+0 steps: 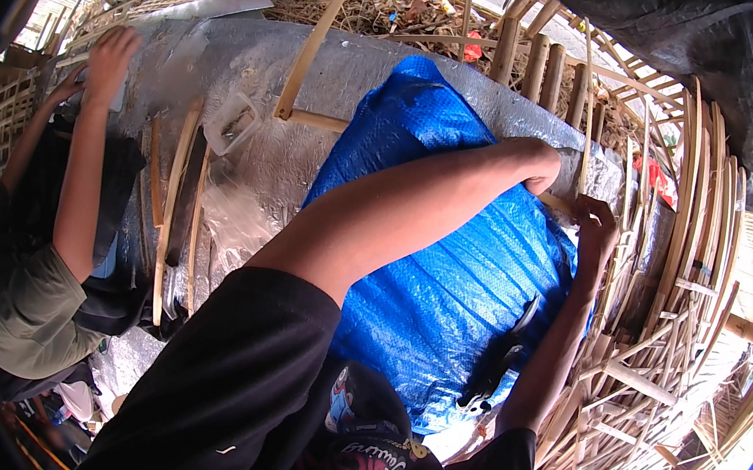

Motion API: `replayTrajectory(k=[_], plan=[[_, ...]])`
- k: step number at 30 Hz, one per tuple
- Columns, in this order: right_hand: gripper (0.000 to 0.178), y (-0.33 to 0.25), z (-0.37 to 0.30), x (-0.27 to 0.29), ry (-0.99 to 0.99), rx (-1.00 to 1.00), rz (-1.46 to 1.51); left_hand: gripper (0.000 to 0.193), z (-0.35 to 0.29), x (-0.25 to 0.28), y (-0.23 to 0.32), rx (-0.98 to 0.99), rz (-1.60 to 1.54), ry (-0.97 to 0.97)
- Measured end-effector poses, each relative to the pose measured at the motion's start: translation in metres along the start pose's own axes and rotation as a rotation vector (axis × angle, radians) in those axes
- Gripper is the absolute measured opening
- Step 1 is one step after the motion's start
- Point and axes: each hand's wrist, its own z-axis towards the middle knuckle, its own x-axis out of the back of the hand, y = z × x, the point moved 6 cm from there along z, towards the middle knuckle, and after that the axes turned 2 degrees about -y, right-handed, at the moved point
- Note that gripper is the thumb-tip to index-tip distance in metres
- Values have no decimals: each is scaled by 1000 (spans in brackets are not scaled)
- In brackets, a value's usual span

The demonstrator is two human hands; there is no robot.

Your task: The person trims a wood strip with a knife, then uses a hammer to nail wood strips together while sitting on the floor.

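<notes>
A blue woven plastic tarp [445, 279] spreads in front of me, covering my lap. My left arm reaches across it. My left hand [540, 163] is bent at the wrist over the tarp's right side; its fingers are turned away and hidden. Close by on the right, my right hand [598, 223] has its fingers curled and pinched at the end of a short, light bamboo strip [556, 202]. That strip runs between the two hands, its left end beneath my left hand. On the lower right of the tarp rests a black, elongated tool [496, 362], its kind unclear.
To my right stand many bamboo slats [692, 204] and a stack of split bamboo [615, 407]. Silver foil sheeting [276, 59] lies ahead, with a clear plastic container [232, 123] on it. At left sits another person [29, 309], arms stretched forward. Round bamboo posts [532, 68] rise at the back.
</notes>
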Motion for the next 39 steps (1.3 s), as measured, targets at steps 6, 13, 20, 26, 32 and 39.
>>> replayTrajectory(k=[6,13,20,26,32,39], plan=[[20,9,2,2,-11,36,26,23,-6,3,6,-26,-9,-32],[20,4,0,0,7,18,-22,29,3,2,3,-29,94,-35],[21,-7,-2,-2,22,73,-106,31,13,-4,-29,221,-90,124],[18,18,2,10,52,76,-82,37,-38,26,1,350,-172,312],[16,11,6,-5,90,48,-43,49,-14,28,0,193,-31,523],[24,15,4,-1,97,16,-39,79,-15,27,7,49,-34,740]])
